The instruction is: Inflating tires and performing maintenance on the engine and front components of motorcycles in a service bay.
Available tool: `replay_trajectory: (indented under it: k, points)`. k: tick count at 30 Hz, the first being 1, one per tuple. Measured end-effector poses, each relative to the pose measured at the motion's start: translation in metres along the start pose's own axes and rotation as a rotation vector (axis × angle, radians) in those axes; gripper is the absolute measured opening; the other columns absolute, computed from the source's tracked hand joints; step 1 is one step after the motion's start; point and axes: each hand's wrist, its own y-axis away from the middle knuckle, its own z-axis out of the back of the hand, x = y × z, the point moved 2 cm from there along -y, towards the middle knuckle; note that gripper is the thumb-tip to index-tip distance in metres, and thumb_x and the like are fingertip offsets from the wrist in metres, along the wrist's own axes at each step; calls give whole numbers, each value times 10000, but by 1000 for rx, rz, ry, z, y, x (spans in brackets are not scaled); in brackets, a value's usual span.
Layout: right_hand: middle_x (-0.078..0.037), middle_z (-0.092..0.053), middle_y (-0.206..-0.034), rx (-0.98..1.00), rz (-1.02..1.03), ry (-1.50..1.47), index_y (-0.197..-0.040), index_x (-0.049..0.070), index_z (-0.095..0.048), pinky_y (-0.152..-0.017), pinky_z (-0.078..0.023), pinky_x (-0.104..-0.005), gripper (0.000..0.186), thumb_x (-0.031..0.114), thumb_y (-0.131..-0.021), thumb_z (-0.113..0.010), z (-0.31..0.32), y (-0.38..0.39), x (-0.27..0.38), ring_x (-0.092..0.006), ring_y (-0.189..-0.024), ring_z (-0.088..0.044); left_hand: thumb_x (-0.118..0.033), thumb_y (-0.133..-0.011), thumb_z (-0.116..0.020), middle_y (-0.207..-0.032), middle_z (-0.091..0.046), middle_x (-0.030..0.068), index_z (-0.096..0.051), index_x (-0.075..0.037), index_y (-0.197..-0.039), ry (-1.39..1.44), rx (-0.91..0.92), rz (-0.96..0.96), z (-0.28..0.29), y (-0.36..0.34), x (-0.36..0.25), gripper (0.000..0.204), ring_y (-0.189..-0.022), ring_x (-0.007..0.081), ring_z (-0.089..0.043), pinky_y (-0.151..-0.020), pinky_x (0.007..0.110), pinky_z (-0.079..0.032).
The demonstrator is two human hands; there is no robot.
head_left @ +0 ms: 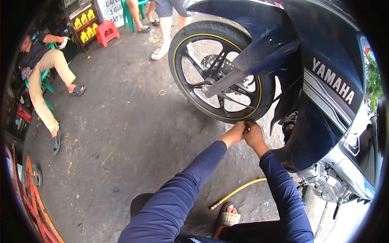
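Both of my arms, in dark blue sleeves, reach forward to the lower rim of a motorbike's front wheel. The wheel's black tire (210, 27) carries a thin yellow stripe, and its spoked rim has a perforated brake disc (211, 61). My left hand (235, 133) is closed, with its fingertips against those of my right hand (254, 136), which is closed too. Whatever they pinch, if anything, is too small or hidden to make out. The hands are right by the tire's bottom edge. Above and to the right is the dark blue fairing (324, 52).
A yellow hose (239, 188) with a metal end lies on the grey ground beside my sandalled foot (229, 216). One person (44, 69) sits at the left; others stand or sit behind the wheel. A red stool (108, 33) and a rack of yellow bottles (84, 24) stand at the back left.
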Motion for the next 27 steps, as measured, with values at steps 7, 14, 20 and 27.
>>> replay_trajectory:
  k: [7,14,20,27]
  points:
    - [-123,-680,-782,285,-449,-687,-881,-41,-669,-584,-546,-297,212,101,-734,-725,-14,-9,5,-212,-672,-658,-154,-620,-781,-874,-561,110,-617,-25,-743,-486,46,-39,72,29,-43,242,-855,313,-574,-735,413,-466]
    - [-92,-650,-773,518,-452,-1107,-879,-50,-645,-551,-545,-273,106,11,-792,-646,-52,-27,75,-165,-659,-644,-179,-661,-773,-825,-581,102,-625,-40,-777,-636,372,19,186,35,-69,234,-814,304,-584,-734,431,-466]
    - [-63,-643,-765,438,-261,-1225,-804,-25,-664,-615,-516,-259,69,-39,-778,-602,-72,-33,109,-132,-688,-608,-408,-780,-704,-1221,-548,212,-520,-28,-1253,-893,-360,-147,324,-163,-125,634,-1168,320,-516,-975,383,-408]
    - [-3,-500,-632,460,-150,-1443,-823,32,-528,-480,-402,-267,175,167,-924,-576,-74,-75,178,-92,-535,-480,-571,-708,-717,-1259,-537,201,-531,-41,-1257,-789,-201,-44,323,-205,-117,786,-1205,335,-482,-1018,383,-370]
